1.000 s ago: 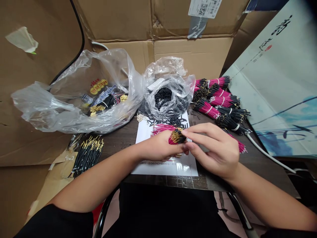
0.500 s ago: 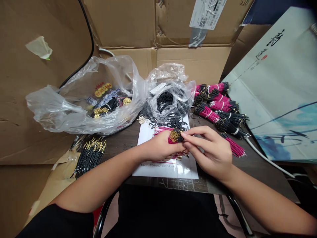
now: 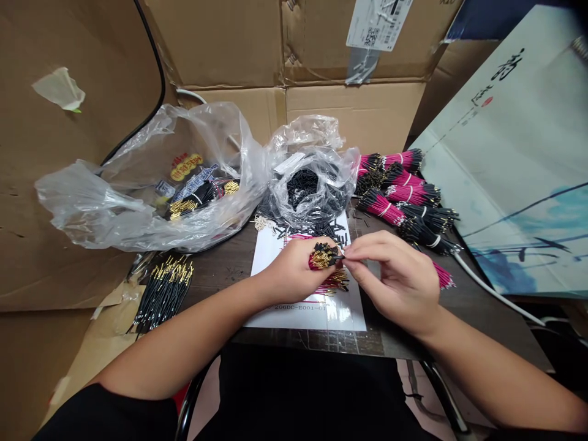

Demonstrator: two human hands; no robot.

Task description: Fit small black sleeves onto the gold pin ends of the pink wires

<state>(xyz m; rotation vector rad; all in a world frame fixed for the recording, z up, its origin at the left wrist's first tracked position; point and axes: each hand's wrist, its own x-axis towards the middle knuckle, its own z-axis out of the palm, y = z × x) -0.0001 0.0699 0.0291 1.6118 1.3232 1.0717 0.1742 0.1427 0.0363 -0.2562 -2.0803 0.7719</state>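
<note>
My left hand [image 3: 294, 271] is closed around a bundle of wires [image 3: 318, 260], pinkish-red with gold terminals pointing right. Black sleeves cover some of the terminal ends. At the right side of that bundle, my right hand [image 3: 399, 278] pinches a small black sleeve [image 3: 340, 257] between thumb and fingertips, close to the terminals. Below both hands, more pink wires [image 3: 337, 283] with gold ends lie on a printed white sheet [image 3: 303, 318]. Loose black sleeves [image 3: 337, 233] are scattered on the sheet's far part.
Beyond my hands stands an opened clear bag [image 3: 280, 184] full of black sleeves. A larger plastic bag [image 3: 92, 208] with wire bundles lies left. Black wires [image 3: 163, 297] with gold ends rest at near left. Tied pink and black bundles [image 3: 411, 195] are piled right, beside a white cable [image 3: 500, 294].
My right hand has shifted slightly right, its fingertips now pinching at the bundle's right edge. The bundle's terminals have turned more toward the camera. The view has shifted a little.
</note>
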